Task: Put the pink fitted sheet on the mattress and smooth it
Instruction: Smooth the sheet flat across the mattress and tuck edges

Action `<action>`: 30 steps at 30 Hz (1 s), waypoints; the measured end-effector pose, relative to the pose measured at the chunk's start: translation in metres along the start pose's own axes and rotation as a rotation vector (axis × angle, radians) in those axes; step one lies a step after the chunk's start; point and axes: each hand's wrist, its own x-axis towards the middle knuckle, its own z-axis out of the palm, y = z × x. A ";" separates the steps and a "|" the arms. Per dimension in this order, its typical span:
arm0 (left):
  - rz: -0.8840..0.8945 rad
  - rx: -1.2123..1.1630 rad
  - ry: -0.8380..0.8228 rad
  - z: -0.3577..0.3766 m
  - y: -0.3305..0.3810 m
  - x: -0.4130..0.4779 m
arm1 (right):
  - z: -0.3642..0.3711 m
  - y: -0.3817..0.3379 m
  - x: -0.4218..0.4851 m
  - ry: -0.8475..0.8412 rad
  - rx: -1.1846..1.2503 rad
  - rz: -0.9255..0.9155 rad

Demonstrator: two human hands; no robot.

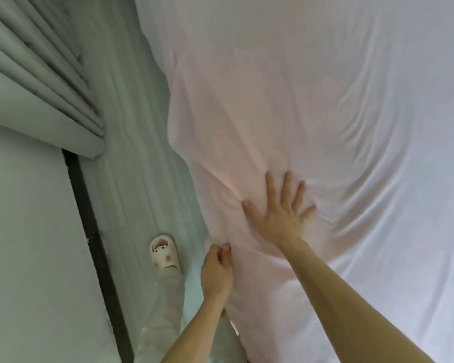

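Right hand [279, 213] laid flat, fingers spread, on pink fitted sheet [286, 100]; edge pinched by left hand [216, 271] at 7 o'clock. Fabric judged soft, light, crease-prone; best gripped at hem.

2 bare forearms [351, 305]; white trouser leg [165, 310]; 1 cream slipper [165, 255], brown-spotted animal face.
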 end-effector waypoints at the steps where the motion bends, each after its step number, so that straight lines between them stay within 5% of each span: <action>1: 0.043 0.012 0.029 0.001 -0.001 -0.004 | 0.002 0.002 -0.002 0.010 -0.006 -0.006; 7: 0.118 0.359 0.077 -0.021 -0.053 -0.010 | 0.010 0.018 -0.045 0.104 -0.081 -0.206; 14: -0.035 0.118 0.083 -0.005 -0.044 -0.030 | 0.038 0.090 -0.094 0.181 -0.159 -0.379; 20: -0.114 -0.038 -0.094 0.055 -0.084 -0.098 | 0.085 0.167 -0.174 0.032 -0.126 -0.169; 25: 0.050 0.228 -0.064 0.060 -0.099 -0.118 | 0.095 0.204 -0.227 -0.052 -0.098 -0.086; 30: 0.135 0.599 -0.028 0.044 -0.107 -0.119 | 0.066 0.171 -0.178 0.122 -0.002 -0.117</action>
